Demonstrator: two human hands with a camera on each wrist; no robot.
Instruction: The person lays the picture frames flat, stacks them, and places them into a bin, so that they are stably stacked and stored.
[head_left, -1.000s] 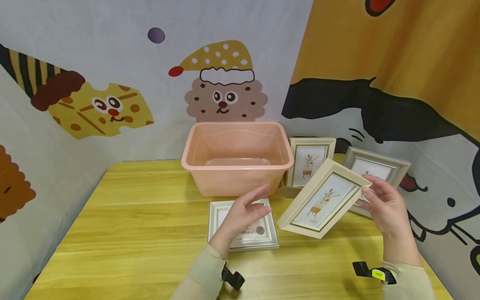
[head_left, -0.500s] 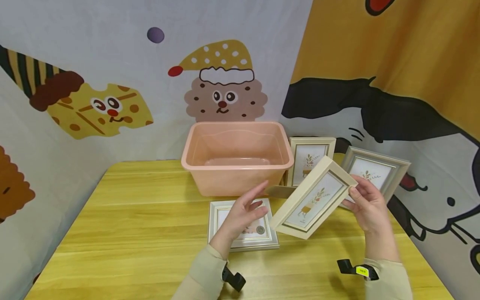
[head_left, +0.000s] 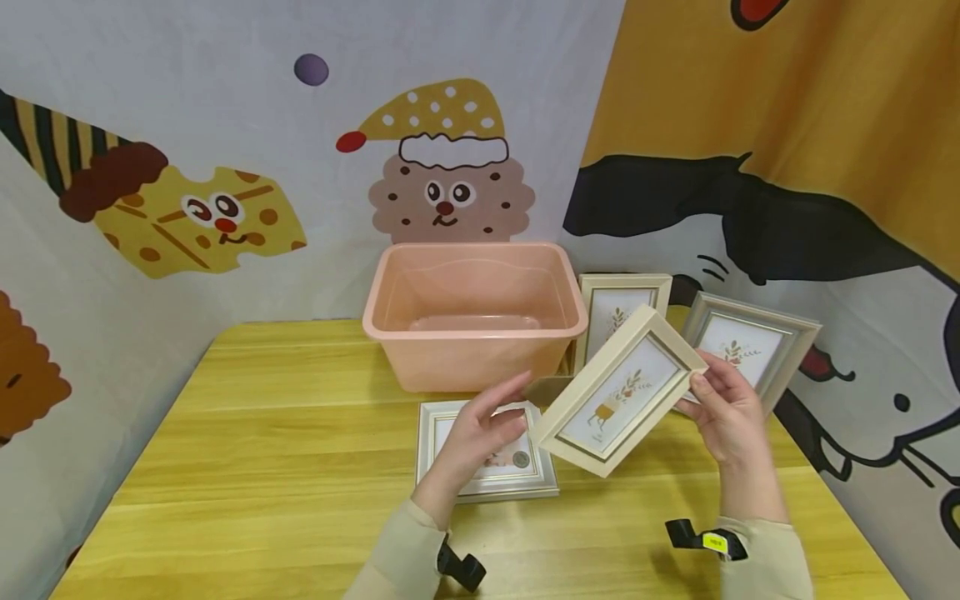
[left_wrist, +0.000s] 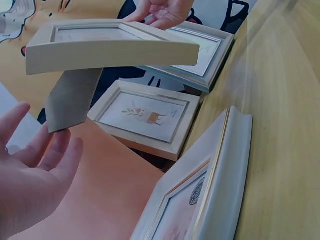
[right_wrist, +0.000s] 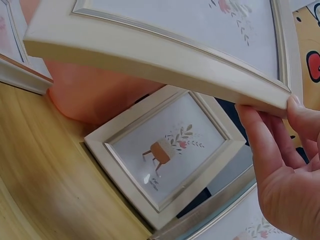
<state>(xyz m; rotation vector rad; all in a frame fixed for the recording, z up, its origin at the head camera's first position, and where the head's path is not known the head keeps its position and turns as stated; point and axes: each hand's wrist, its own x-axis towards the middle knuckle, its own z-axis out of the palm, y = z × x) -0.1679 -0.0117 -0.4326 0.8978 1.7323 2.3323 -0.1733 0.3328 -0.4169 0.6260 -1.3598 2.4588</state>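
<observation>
My right hand (head_left: 731,417) pinches the right edge of a cream picture frame (head_left: 618,396) with a potted-plant print. The frame is tilted above the table, face up toward me. From its back a grey easel leg (left_wrist: 75,100) sticks out, as the left wrist view shows. My left hand (head_left: 476,437) hovers over a white picture frame (head_left: 510,485) lying on the table, fingers loosely spread. In the left wrist view its fingertips are at the leg's end; whether they press on it I cannot tell.
A pink plastic tub (head_left: 472,362) stands at the back of the wooden table (head_left: 262,467). Right of it, another cream frame (head_left: 626,283) and a grey-beige frame (head_left: 802,342) stand upright. Printed cloth (head_left: 262,67) hangs behind.
My right hand has moved left with the cream frame, bringing it closer to my left hand. The left hand has barely moved. More of the grey frame behind now shows.
</observation>
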